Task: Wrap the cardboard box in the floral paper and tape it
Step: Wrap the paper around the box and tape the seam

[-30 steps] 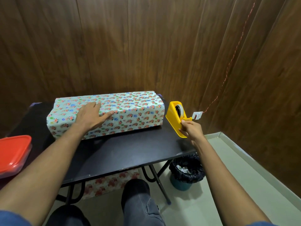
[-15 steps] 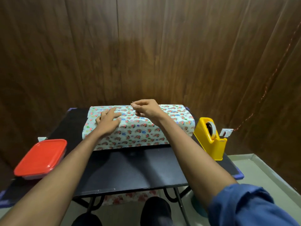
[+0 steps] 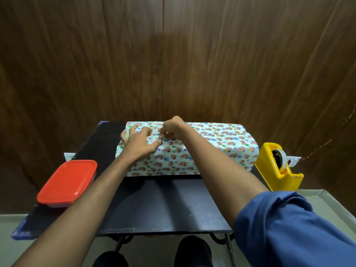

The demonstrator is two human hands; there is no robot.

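Observation:
The box wrapped in floral paper (image 3: 212,143) lies lengthwise at the back of the black table (image 3: 163,205). My left hand (image 3: 138,143) rests on the box's top left part, fingers spread and pressing the paper down. Just to its right, my right hand (image 3: 171,128) is curled with knuckles up. Its fingertips pinch a small piece of clear tape, barely visible, against the paper on top of the box. A yellow tape dispenser (image 3: 277,166) stands at the box's right end.
A red-lidded container (image 3: 67,182) sits at the table's left edge. A wooden wall (image 3: 173,64) rises right behind the table. The pale floor (image 3: 327,207) shows to the right, and my knees are under the front edge.
My right hand left the tape dispenser and came over to the top of the box beside my left hand. My left hand shifted slightly on the paper. The view swung left and down.

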